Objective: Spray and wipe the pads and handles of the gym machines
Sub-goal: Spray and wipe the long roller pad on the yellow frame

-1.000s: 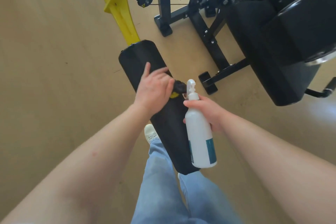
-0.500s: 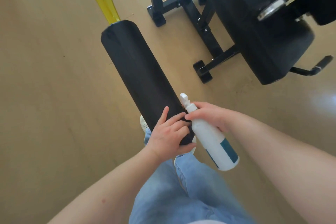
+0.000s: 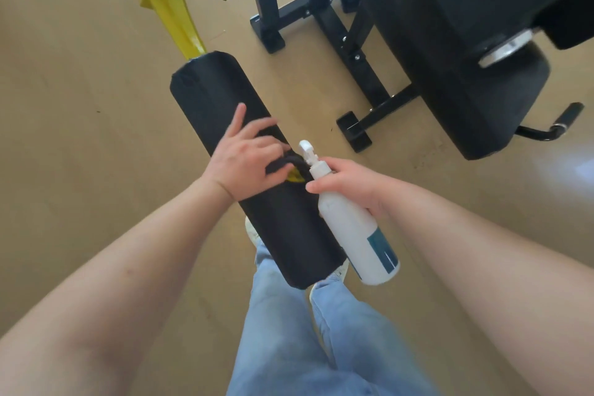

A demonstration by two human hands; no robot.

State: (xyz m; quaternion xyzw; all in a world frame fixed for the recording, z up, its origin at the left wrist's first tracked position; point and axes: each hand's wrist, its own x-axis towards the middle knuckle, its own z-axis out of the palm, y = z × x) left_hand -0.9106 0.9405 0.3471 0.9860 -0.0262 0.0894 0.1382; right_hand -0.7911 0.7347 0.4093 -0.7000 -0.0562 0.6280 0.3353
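Spread and mostly straight, the fingers of my left hand [image 3: 244, 164] press a dark cloth [image 3: 284, 166] flat against the black cylindrical roller pad [image 3: 289, 235], about halfway along its length, with my thumb lying over a bunched fold of it (a scrap of yellow shows at the cloth's edge, and I cannot tell whether it is a label or a second layer). My right hand [image 3: 350, 183] is curled round the neck and shoulder of a white plastic spray bottle [image 3: 353, 235], which hangs tilted just beside the pad, its nozzle pointing up toward the cloth and its base over my blue jeans [image 3: 305, 347]. The pad juts toward me from a yellow steel arm [image 3: 173, 10], above the tan floor [image 3: 80, 106]. I judge the pad to be soft under a smooth, slightly slick cover, so it should give a little under my palm and may roll on its arm if I push off-centre; pressing down on the crown looks safer. The cloth is limp and will bunch unless my fingers hold it spread. The bottle looks light and rigid, best held high by the neck where a finger can reach the trigger. Off to the right, well apart, the big black seat pad [image 3: 466, 74] and a black grip handle [image 3: 569, 116] have yet to be wiped, I would guess.
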